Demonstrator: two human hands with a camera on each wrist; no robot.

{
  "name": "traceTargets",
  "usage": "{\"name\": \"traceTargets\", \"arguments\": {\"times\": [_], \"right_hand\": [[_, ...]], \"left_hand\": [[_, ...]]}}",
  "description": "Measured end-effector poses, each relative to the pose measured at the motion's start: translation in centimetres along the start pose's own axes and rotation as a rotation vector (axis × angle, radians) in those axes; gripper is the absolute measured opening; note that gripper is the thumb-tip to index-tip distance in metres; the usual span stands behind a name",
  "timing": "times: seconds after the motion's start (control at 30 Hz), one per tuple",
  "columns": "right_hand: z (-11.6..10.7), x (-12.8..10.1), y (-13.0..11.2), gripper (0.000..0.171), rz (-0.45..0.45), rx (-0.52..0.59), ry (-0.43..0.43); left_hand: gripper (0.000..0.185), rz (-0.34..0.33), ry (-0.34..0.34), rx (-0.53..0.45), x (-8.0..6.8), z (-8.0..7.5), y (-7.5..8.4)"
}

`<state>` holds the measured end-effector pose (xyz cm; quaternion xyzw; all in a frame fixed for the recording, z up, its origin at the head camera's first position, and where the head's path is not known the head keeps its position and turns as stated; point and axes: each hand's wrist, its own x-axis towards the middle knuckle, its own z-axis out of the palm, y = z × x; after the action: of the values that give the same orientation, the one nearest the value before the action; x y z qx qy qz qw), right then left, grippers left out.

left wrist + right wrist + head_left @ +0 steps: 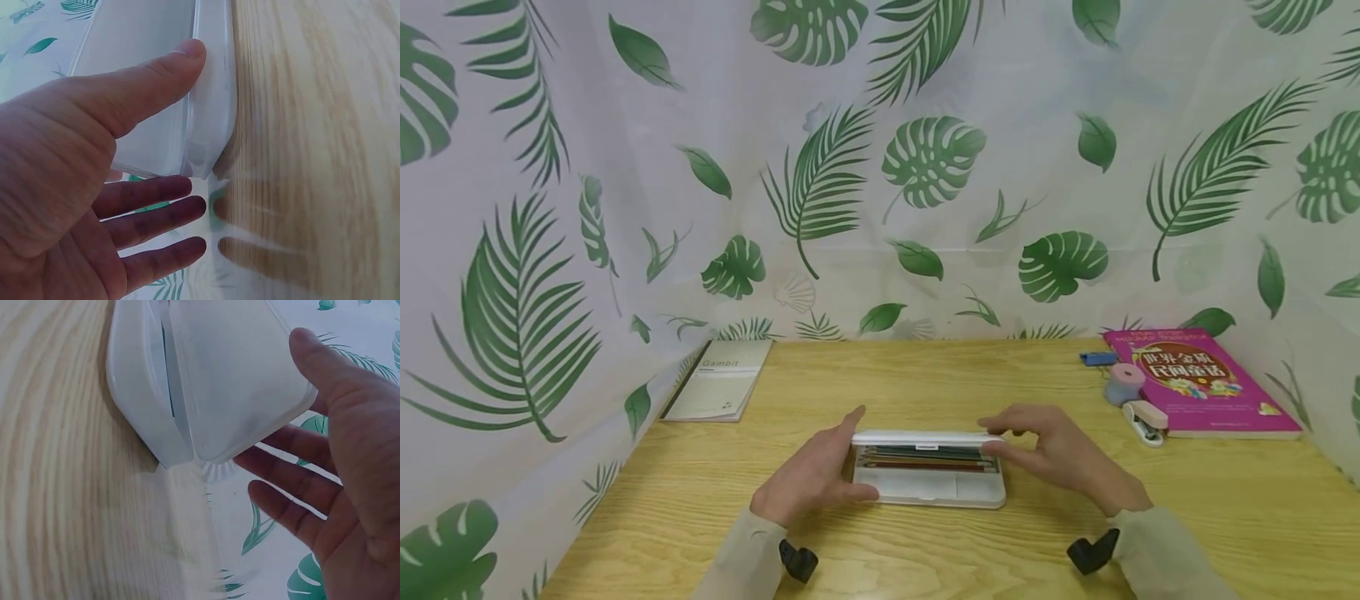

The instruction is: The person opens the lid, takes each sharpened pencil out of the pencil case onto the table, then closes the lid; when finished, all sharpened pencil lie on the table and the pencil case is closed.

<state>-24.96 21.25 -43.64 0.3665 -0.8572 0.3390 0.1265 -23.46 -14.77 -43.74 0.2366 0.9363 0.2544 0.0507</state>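
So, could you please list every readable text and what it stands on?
"Gambit": the pale notebook.
"世界金版": the magenta book.
"民间童话": the same book.
Too small or blurred: other print on both, and any mark on the tab in the white case.

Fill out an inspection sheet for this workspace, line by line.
Surface: wood-grain table, bare around the pencil case.
Job's things: white pencil case, lid raised, pencils inside.
Clutter: notebook at far left; purple book at right, with a small blue object, a pink-and-blue roll and possibly a stapler by its left edge.
Hands: left hand, thumb on the pencil case; right hand pinches the lid.
Cables: nothing seen.
Surroundings: leaf-print curtain behind.
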Motion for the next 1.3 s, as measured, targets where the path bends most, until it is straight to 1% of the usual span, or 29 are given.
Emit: {"name": "traceTargets", "arguments": {"times": [0.1,0.2,0.3,0.37,0.43,0.53,0.7,0.8,0.9,1.0,1.1,1.3], "right_hand": [[0.0,0.1,0.2,0.025,-0.065,0.007,0.057],[0.0,0.2,0.5,0.025,-0.130,0.008,0.113],[0.0,0.3,0.8,0.029,-0.177,0.017,0.149],[0.0,0.4,1.0,0.032,-0.203,0.032,0.164],[0.1,0.5,1.1,0.034,-0.214,0.033,0.178],[0.2,0.7,1.3,0.033,-0.207,0.028,0.197],[0.4,0.8,1.7,0.031,-0.163,0.005,0.235],[0.6,1.0,2.0,0.035,-0.149,-0.001,0.267],[0.9,1.1,2.3,0.041,-0.144,0.023,0.300],[1.2,1.2,2.5,0.045,-0.142,0.049,0.328],[1.4,1.5,2.8,0.046,-0.137,0.037,0.351],[2.0,1.8,3.3,0.047,-0.071,-0.006,0.337]], "left_hand": [[0.113,0.001,0.015,0.031,0.0,0.2,-0.1],[0.098,0.016,0.033,0.061,0.1,0.3,-0.3],[0.083,0.024,0.038,0.067,0.1,0.3,-0.4],[0.079,0.018,0.037,0.073,0.1,0.3,-0.4],[0.080,0.004,0.033,0.074,0.1,0.3,-0.3],[0.084,-0.009,0.030,0.066,0.2,0.3,-0.4],[0.096,-0.002,0.037,0.024,0.1,0.4,-0.5],[0.105,0.005,0.038,0.007,0.0,0.5,-0.5],[0.111,0.012,0.038,0.007,-0.1,0.5,-0.5],[0.115,0.016,0.046,0.017,-0.2,0.5,-0.4],[0.118,0.016,0.058,0.036,-0.3,0.5,-0.4],[0.120,-0.008,0.060,0.081,-0.7,0.6,-0.2]]}}
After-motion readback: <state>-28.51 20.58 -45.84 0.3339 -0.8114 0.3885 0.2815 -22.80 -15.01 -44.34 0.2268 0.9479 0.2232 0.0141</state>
